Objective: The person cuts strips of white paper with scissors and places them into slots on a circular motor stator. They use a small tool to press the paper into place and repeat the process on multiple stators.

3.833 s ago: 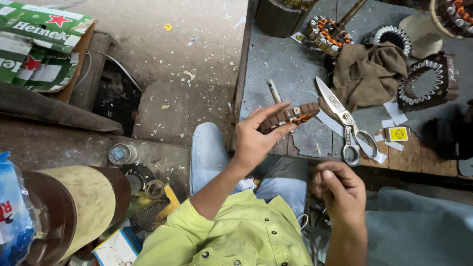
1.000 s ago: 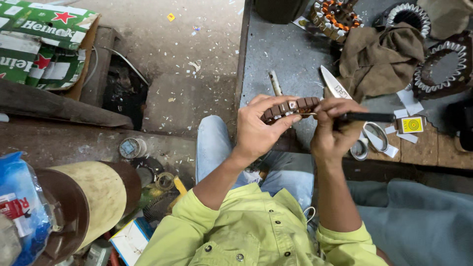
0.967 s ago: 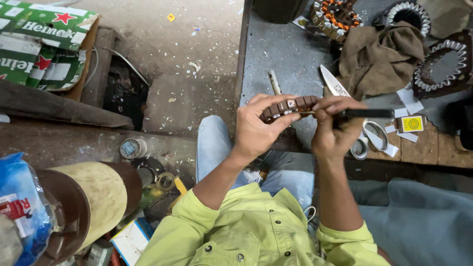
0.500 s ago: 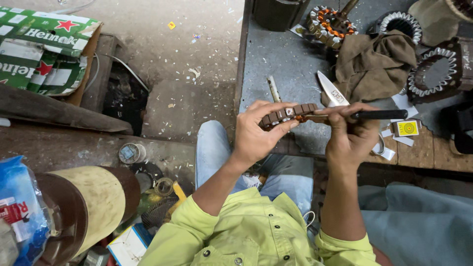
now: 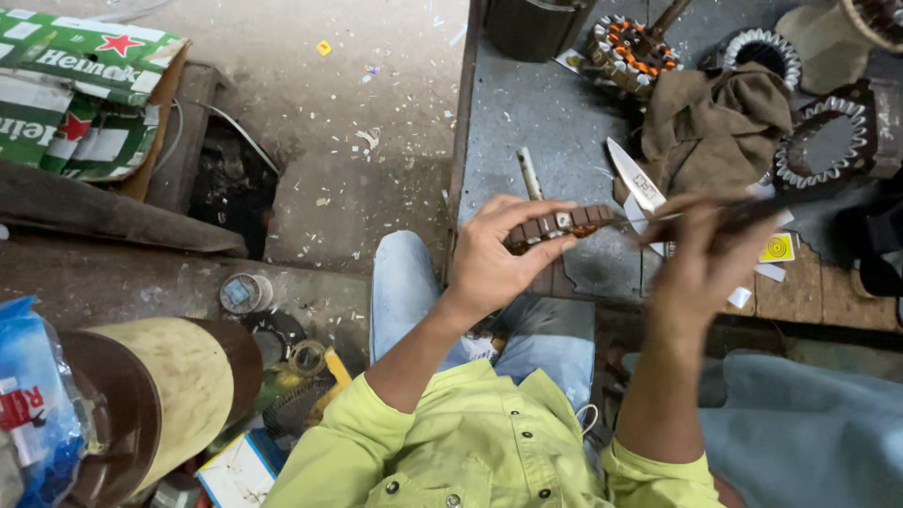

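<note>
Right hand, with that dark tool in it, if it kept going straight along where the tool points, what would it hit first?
Probably the brown cloth just beyond the right hand; motion blur and unclear depth leave that uncertain.

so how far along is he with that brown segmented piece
Done: cannot tell of the piece itself. In hand: the left hand holds the brown segmented piece over the bench edge; the right hand, blurred, grips a thin dark tool beside it. Left: wound stators and scissors lie untouched on the bench.
</note>
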Tool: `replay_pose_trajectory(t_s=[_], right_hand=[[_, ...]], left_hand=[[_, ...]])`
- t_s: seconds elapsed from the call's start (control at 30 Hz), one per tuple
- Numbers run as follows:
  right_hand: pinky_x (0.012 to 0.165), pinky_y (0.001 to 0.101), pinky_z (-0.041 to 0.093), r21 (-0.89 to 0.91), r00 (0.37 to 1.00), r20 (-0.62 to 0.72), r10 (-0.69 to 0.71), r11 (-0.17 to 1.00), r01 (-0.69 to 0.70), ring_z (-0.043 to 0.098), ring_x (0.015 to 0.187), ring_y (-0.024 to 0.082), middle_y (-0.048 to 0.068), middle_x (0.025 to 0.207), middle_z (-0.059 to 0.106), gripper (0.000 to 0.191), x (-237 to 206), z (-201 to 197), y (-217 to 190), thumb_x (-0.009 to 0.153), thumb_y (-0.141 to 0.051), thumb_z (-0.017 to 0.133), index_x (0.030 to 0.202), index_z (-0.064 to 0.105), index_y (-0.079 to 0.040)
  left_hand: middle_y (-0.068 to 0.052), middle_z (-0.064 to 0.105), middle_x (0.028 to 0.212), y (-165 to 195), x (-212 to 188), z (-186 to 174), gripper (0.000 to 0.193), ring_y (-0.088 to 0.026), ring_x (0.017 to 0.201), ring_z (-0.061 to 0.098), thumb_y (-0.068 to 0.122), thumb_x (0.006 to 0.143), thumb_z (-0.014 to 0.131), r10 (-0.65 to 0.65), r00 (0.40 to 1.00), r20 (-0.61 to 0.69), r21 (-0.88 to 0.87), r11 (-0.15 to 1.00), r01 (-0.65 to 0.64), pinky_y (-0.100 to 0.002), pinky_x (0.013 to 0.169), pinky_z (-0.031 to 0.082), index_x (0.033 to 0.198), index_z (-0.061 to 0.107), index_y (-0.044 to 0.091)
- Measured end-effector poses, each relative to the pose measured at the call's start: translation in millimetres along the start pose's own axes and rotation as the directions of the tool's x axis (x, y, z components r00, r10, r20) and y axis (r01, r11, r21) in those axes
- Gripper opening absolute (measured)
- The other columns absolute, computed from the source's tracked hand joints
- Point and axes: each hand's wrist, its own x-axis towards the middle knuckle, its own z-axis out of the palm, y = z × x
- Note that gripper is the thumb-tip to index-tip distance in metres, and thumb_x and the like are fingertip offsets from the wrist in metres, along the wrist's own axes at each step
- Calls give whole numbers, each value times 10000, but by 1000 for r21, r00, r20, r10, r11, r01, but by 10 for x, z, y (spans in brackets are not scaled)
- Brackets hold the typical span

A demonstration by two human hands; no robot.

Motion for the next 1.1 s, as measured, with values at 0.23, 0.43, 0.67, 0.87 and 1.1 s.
replay_pose_trajectory(t_s=[0.23,0.43,0.67,0.87,1.1], right_hand=[[844,389,540,-854,901,374,-219,299,427,649,996,288,165,1157,639,357,433,-396,-59,930,-20,817,1266,708,30],[1085,433,549,-469,798,574,-183,725,504,677,1194,362,218,1225,690,621,-272,-64,-91,679,-114,878,1238,657,41],[1160,472,499,-418,871,400,-286,789,451,690,1161,307,164,1178,704,273,-571,172,51,838,85,689,1100,648,19],[1168,460,507,-410,912,292,-287,824,390,690,1124,268,140,1154,709,200,-681,148,137,879,78,686,1059,644,2],[1122,440,509,-403,889,416,-193,837,370,687,1166,308,110,1234,726,349,-412,176,-96,825,-117,861,1131,709,-45]], left_hand=[[-43,762,1119,-33,-106,-82,521,-196,981,693,128,806,890,93,990,104,-41,995,-90,-332,905,594,1291,702,163],[-15,758,1227,-71,-206,-91,794,-208,1092,673,82,807,857,186,972,145,18,981,-191,-343,1030,577,1516,512,173],[-12,732,1238,-96,-301,-81,844,-206,1093,679,2,737,781,191,967,166,68,976,-205,-347,983,554,1518,512,169],[-3,743,1197,-59,-331,28,768,-201,1082,696,-26,783,768,228,966,119,137,960,-243,-351,923,525,1493,540,157],[-87,720,1141,-13,-312,56,687,-250,1063,717,-63,730,737,143,987,80,69,987,-148,-340,970,586,1384,640,124]])
